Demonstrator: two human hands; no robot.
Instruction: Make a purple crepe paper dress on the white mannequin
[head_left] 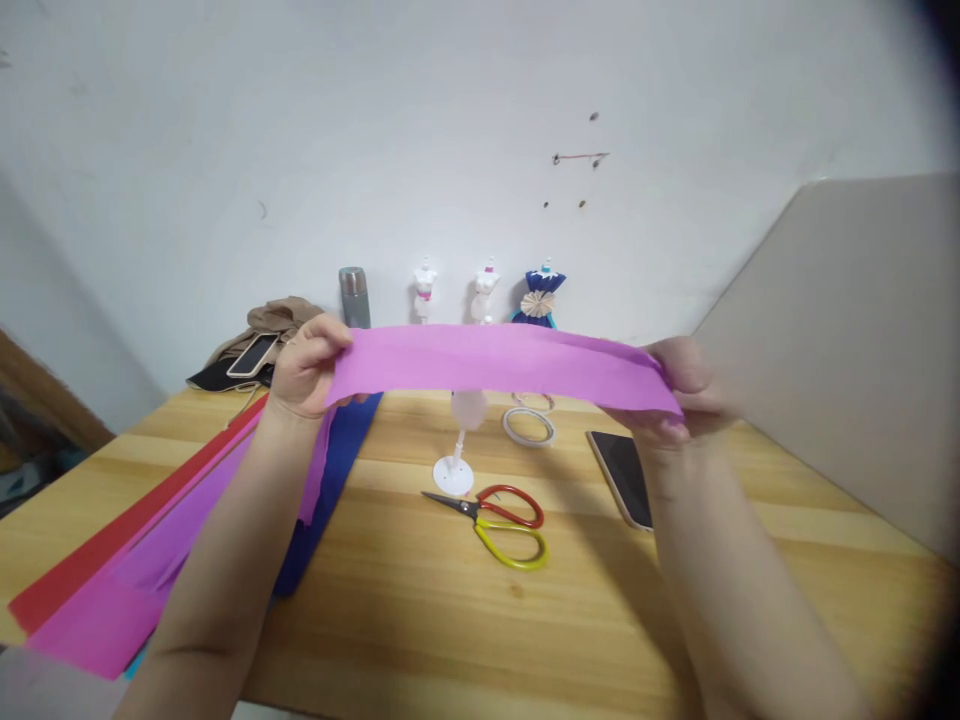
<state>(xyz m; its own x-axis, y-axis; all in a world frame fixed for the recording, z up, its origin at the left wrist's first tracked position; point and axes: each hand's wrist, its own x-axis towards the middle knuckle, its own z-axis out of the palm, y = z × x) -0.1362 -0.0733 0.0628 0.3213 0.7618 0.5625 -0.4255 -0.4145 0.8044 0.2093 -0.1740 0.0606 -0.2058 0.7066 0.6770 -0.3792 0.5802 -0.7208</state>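
A strip of pink-purple crepe paper (495, 360) is stretched level above the table between my two hands. My left hand (309, 365) pinches its left end, thumb on top. At the other end my right hand (686, 385), a little blurred, is closed on the paper, which folds over along its upper edge there. Behind the strip stands a small white mannequin (469, 408) on a round base, its upper part hidden. Scissors (469, 508) with one red and one yellow handle lie below the strip, blades partly apart.
Crepe paper sheets (142, 540) in red, pink, purple and blue lie at left. Rolls of tape (529, 427) and a phone (622, 478) are at centre right. Along the wall stand a thermos (355, 297), two white mannequins (486, 292) and one in a blue dress (543, 295).
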